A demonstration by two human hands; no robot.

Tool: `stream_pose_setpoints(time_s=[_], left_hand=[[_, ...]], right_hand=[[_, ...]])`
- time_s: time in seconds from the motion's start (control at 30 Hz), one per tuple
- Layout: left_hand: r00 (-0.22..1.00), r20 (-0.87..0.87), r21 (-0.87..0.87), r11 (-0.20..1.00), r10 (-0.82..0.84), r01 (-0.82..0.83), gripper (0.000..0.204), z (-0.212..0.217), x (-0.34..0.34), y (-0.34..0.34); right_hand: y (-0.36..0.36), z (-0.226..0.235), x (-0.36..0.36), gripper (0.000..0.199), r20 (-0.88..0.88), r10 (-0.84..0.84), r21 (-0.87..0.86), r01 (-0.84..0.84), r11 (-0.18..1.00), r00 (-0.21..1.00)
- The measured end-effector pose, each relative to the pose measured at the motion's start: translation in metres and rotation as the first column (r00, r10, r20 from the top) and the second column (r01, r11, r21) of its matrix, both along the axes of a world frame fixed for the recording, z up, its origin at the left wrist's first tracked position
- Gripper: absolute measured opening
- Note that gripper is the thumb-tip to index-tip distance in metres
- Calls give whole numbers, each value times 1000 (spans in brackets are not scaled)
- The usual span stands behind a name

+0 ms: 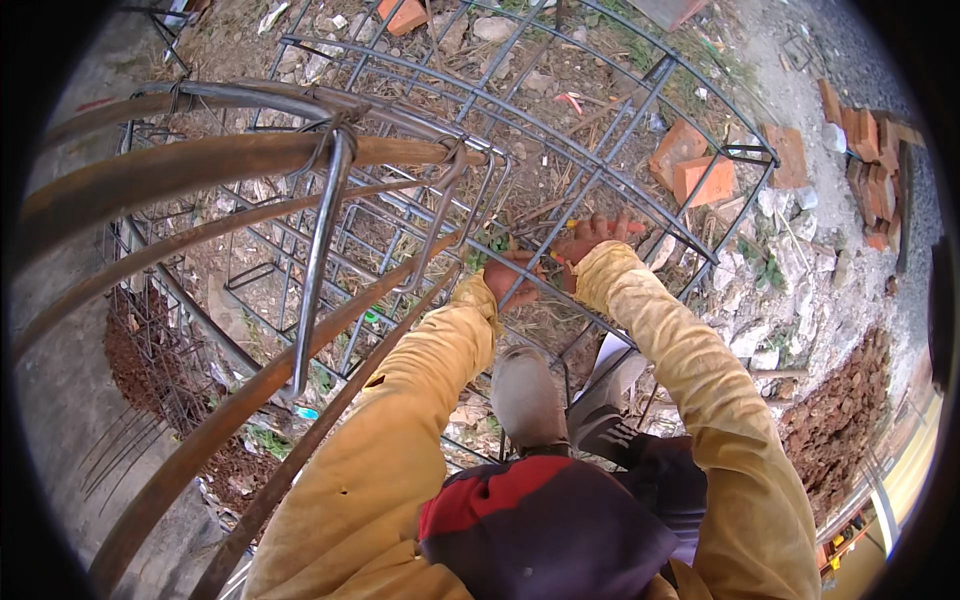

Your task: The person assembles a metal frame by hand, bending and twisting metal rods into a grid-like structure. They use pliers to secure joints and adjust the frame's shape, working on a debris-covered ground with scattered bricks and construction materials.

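Rubble ground with bricks under a rebar cage. Both hands meet at one cage bar ahead: left hand fingers curled on the bar, right hand fingers closed around an orange-handled tool, half hidden.

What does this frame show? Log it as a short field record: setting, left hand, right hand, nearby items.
setting: outdoor building site, rubble-strewn ground
main thing: rebar cage of long bars and stirrups
left hand: left hand closed around a cage bar
right hand: right hand at the same bar, holding something orange, too small to identify
clothing: yellow sleeves
nearby: bricks under the cage, brick stack at right
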State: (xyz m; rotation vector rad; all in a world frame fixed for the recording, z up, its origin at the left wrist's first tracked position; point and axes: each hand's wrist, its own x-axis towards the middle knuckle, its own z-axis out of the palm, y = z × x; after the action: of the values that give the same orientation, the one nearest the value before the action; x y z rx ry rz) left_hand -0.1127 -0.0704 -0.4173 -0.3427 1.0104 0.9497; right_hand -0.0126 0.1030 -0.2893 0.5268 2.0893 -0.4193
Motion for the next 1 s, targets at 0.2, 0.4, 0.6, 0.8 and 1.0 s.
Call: stream_pose_setpoints(time_s=[0.2,0.4,0.6,0.8,1.0], left_hand=[[998,-58,99,995,-10,15,17,-8,-1,-11],[947,258,-52,982,191,-184,40,-7,-9,-9],[994,61,226,968,94,-106,35,-21,-3,-23],[996,-88,-85,996,-33,26,27,19,-6,0],[996,-90,-110,994,-7,-3,25,7,3,-1]], right_hand=[[-19,24,-30,56,31,178,87,-180,980,984],[-23,-7,-35,85,92,229,148,-240,959,969],[-34,2,-43,70,150,158,162,-182,970,976],[-26,-17,-46,73,272,-82,42,74,996,959],[-6,-84,12,59,107,-260,-120,272,955,960]])
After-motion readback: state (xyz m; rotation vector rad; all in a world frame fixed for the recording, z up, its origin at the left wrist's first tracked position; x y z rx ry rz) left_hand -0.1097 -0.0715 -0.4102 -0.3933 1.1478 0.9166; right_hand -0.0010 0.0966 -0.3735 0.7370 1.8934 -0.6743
